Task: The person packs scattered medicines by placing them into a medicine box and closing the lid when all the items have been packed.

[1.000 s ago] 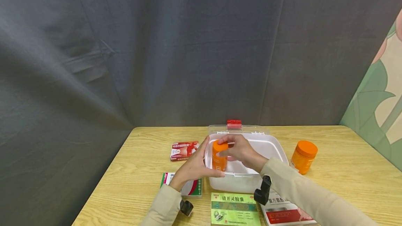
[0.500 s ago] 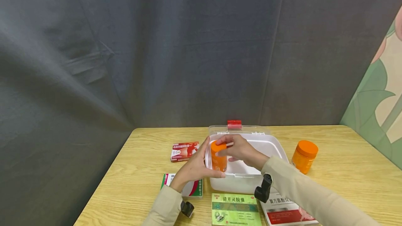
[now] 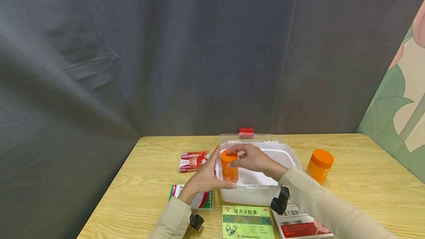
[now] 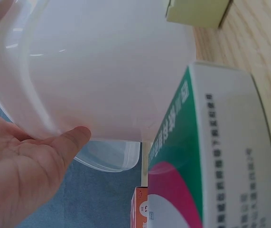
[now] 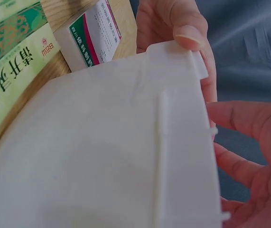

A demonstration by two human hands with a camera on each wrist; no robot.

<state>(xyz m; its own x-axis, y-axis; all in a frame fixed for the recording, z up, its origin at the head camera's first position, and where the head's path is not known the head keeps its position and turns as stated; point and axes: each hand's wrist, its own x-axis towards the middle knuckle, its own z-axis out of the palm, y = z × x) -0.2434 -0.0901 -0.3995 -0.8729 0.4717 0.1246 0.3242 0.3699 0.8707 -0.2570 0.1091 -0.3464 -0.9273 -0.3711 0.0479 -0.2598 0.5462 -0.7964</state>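
Note:
An orange bottle (image 3: 230,174) with an orange cap stands in the left end of an open white plastic box (image 3: 249,196). My right hand (image 3: 254,159) pinches the bottle near its cap, reaching over the box from the right. Around the box's left front corner, my left hand (image 3: 206,177) holds on, its thumb along the front rim and its fingers on the left side. In the left wrist view, fingers (image 4: 73,137) touch the outer wall. The box wall hides the bottle in the right wrist view.
A red medicine box (image 3: 194,160) and a green-white one (image 3: 202,200) lie left of the white box. In front are a green box (image 3: 247,222) and a red-white one (image 3: 303,228). An orange jar (image 3: 320,166) stands right. The clear lid (image 3: 229,138) hangs behind.
The bottle has shifted slightly left inside the box, with my right hand still on it. My left hand keeps its hold, and the medicine boxes stay where they were.

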